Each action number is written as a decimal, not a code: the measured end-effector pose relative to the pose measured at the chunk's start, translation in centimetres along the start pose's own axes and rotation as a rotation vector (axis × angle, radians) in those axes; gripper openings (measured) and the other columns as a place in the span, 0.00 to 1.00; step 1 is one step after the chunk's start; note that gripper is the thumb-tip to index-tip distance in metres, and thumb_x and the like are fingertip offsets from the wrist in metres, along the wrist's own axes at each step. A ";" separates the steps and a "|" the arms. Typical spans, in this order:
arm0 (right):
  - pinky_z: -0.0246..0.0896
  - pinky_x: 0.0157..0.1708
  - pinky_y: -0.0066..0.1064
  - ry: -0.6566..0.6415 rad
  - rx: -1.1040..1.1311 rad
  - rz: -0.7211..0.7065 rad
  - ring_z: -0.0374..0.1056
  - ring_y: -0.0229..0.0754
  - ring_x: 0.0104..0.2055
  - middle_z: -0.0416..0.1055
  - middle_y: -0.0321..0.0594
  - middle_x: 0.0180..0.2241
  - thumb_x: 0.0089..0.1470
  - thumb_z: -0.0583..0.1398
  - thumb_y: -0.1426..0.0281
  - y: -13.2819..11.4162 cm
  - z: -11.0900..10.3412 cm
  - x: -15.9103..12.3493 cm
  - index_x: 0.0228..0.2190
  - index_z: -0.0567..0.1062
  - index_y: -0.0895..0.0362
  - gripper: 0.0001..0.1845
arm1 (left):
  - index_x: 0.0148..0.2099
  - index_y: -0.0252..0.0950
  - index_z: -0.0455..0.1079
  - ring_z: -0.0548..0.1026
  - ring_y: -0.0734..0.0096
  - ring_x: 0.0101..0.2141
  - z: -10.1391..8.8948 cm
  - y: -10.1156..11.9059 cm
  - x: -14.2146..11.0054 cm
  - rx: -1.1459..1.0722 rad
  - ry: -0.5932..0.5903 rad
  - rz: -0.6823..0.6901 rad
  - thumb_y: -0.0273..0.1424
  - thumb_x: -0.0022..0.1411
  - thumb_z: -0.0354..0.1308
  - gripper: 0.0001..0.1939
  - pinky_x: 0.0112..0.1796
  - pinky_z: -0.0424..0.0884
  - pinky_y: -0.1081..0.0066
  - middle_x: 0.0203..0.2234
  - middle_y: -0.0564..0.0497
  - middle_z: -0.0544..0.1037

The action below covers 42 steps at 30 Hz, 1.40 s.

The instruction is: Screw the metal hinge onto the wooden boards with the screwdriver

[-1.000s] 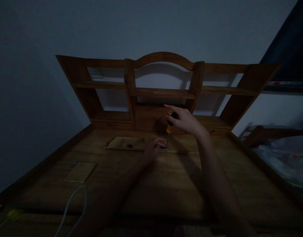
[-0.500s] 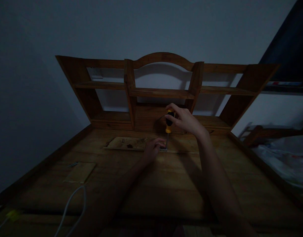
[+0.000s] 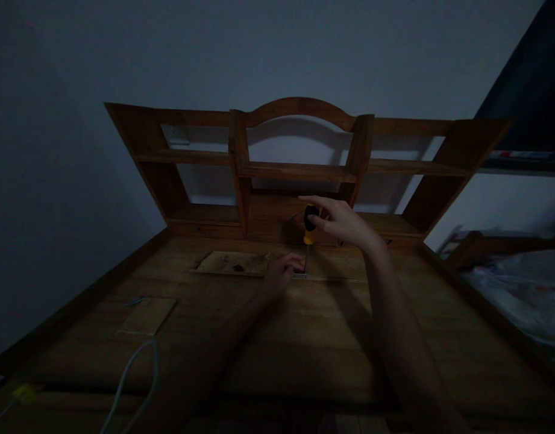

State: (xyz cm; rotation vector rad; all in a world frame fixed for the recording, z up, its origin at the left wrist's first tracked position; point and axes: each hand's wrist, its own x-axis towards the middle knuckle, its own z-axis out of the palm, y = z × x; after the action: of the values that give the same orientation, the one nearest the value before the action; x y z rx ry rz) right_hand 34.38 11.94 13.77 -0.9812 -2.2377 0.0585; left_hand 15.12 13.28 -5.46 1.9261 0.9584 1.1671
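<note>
My right hand [image 3: 338, 220] holds a yellow and black screwdriver [image 3: 309, 228] by its handle, thumb against it and index finger stretched over the top. The shaft points down, nearly upright, its tip at a small metal hinge-like plate [image 3: 299, 275] on the desk. My left hand [image 3: 282, 272] rests beside that plate, fingers curled at its edge; what they pinch is too dark to make out. Under and beside the left hand lies a long thin wooden board [image 3: 234, 263] with a dark hole or stain.
A wooden shelf unit [image 3: 297, 173] stands along the desk's back against the wall. At left on the desk [image 3: 304, 343] lie a small square board [image 3: 149, 316] and thin metal pieces [image 3: 135, 301]. A white cable [image 3: 122, 386] loops at the front left, near a yellow object [image 3: 26, 393].
My right hand's fingers have loosened and shifted on the screwdriver handle, the index finger now straighter across the top. The left hand and the metal plate stay in place.
</note>
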 end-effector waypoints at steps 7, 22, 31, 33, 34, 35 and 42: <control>0.63 0.41 0.32 0.042 -0.033 0.014 0.69 0.42 0.42 0.70 0.40 0.50 0.58 0.59 0.73 -0.9 0.1 -0.1 0.61 0.61 0.53 0.31 | 0.44 0.35 0.74 0.77 0.69 0.43 0.0 0.4 0.0 0.039 0.012 0.031 0.23 0.61 0.46 0.16 0.51 0.68 0.66 0.40 0.52 0.79; 0.62 0.49 0.39 0.116 -0.207 0.054 0.67 0.48 0.46 0.68 0.46 0.46 0.62 0.57 0.51 0.2 0.9 0.4 0.46 0.72 0.59 0.24 | 0.48 0.36 0.73 0.78 0.71 0.41 0.3 -0.6 0.1 0.000 0.034 0.044 0.26 0.64 0.47 0.16 0.48 0.69 0.67 0.38 0.53 0.80; 0.63 0.44 0.33 0.041 -0.079 0.031 0.70 0.42 0.41 0.73 0.38 0.46 0.65 0.55 0.65 -0.3 0.2 0.3 0.55 0.71 0.55 0.19 | 0.51 0.36 0.70 0.78 0.70 0.40 0.1 -0.4 0.1 -0.018 0.002 0.006 0.26 0.64 0.46 0.17 0.47 0.69 0.66 0.36 0.54 0.80; 0.63 0.46 0.33 0.069 -0.110 0.007 0.69 0.42 0.43 0.73 0.39 0.46 0.65 0.57 0.64 -0.2 0.4 0.3 0.53 0.72 0.56 0.18 | 0.51 0.37 0.71 0.78 0.70 0.39 0.1 -0.3 0.1 -0.013 0.002 0.009 0.26 0.64 0.46 0.17 0.47 0.69 0.67 0.36 0.54 0.80; 0.63 0.47 0.34 0.082 -0.131 0.001 0.69 0.43 0.44 0.72 0.40 0.46 0.65 0.57 0.62 -0.2 0.5 0.4 0.53 0.72 0.56 0.18 | 0.51 0.37 0.71 0.78 0.70 0.39 0.2 -0.3 0.1 -0.005 0.004 0.014 0.26 0.64 0.47 0.17 0.46 0.69 0.67 0.35 0.54 0.80; 0.62 0.48 0.35 0.092 -0.153 -0.001 0.68 0.44 0.46 0.71 0.41 0.46 0.65 0.57 0.61 -0.2 0.6 0.4 0.52 0.71 0.56 0.18 | 0.51 0.36 0.71 0.78 0.70 0.39 0.2 -0.3 0.1 0.005 0.009 0.019 0.26 0.64 0.47 0.17 0.46 0.69 0.67 0.35 0.54 0.80; 0.62 0.51 0.39 0.079 -0.184 0.034 0.67 0.48 0.47 0.69 0.44 0.46 0.64 0.55 0.51 -0.1 1.1 0.5 0.49 0.71 0.56 0.23 | 0.50 0.36 0.71 0.78 0.70 0.40 0.3 -0.7 0.2 -0.030 0.022 0.035 0.26 0.64 0.47 0.16 0.48 0.69 0.67 0.35 0.53 0.80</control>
State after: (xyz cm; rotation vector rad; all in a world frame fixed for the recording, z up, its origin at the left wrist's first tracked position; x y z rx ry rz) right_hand 33.41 12.44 13.18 -1.1000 -2.1830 -0.1707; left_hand 15.29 13.75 -6.12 1.9169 0.9176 1.2180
